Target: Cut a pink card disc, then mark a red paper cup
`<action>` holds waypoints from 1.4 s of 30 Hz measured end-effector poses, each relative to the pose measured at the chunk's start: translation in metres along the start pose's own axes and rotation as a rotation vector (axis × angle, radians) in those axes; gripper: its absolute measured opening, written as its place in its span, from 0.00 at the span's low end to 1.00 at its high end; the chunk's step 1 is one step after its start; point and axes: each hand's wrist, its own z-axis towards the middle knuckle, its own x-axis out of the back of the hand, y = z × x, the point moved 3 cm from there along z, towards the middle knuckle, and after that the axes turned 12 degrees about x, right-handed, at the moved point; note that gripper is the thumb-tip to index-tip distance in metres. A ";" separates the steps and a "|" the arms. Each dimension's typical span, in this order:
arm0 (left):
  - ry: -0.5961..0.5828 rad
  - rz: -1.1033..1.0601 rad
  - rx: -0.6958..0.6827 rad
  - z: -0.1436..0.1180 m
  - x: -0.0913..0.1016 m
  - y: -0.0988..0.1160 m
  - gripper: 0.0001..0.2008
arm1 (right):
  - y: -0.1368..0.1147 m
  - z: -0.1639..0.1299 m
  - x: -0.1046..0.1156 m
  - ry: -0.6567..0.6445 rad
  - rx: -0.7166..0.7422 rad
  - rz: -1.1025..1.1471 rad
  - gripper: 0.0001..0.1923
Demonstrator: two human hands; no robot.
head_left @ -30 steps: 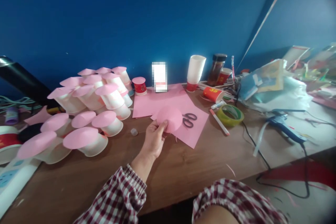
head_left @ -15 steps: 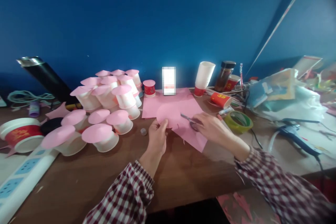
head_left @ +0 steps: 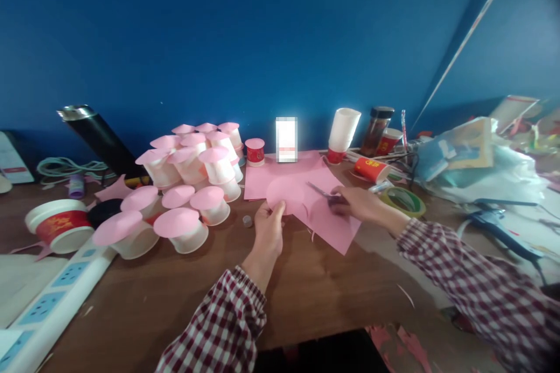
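My left hand (head_left: 270, 227) pinches the lower edge of a round pink paper disc (head_left: 285, 193), thumb on top. In my right hand (head_left: 350, 205) is a pair of scissors (head_left: 322, 191), its blades pointing left toward the disc but apart from it. Beneath both lie sheets of pink paper (head_left: 284, 172) on the brown table. To the left stand several upturned white paper cups (head_left: 184, 239), topped with shallow pink paper cones (head_left: 176, 222). A small red cup (head_left: 255, 154) with a pink top stands behind the sheets.
A cup stack (head_left: 345, 131), tipped red cup (head_left: 371, 169), green tape roll (head_left: 402, 201) and glue gun (head_left: 503, 233) are on the right. At left are a power strip (head_left: 65, 297), black flask (head_left: 102, 140) and larger paper cup (head_left: 61, 224). Pink scraps (head_left: 400, 347) lie below the table edge.
The scissors have drawn away from the disc to the right, with my right hand. My left hand still holds the disc. The whole view has shifted slightly.
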 end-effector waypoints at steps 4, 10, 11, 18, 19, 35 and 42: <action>-0.004 -0.001 0.003 0.000 0.000 0.000 0.12 | -0.003 0.000 -0.001 -0.024 0.008 -0.030 0.15; 0.013 0.009 0.001 0.003 0.002 0.000 0.13 | -0.011 0.004 0.005 -0.017 0.019 -0.006 0.19; 0.018 0.011 0.003 0.003 0.002 0.000 0.13 | -0.012 0.004 0.009 -0.010 0.027 0.019 0.18; 0.021 0.033 0.003 0.003 0.003 0.002 0.12 | -0.021 -0.002 0.016 0.027 0.093 0.313 0.19; 0.020 0.031 0.000 0.003 0.003 0.002 0.13 | -0.025 -0.002 0.012 0.037 0.110 0.404 0.20; -0.002 -0.093 0.037 0.024 -0.007 0.013 0.12 | -0.056 0.026 -0.021 0.419 0.168 1.099 0.21; -0.036 -0.172 0.016 0.016 -0.006 0.035 0.11 | -0.075 0.011 -0.025 0.283 0.190 1.125 0.21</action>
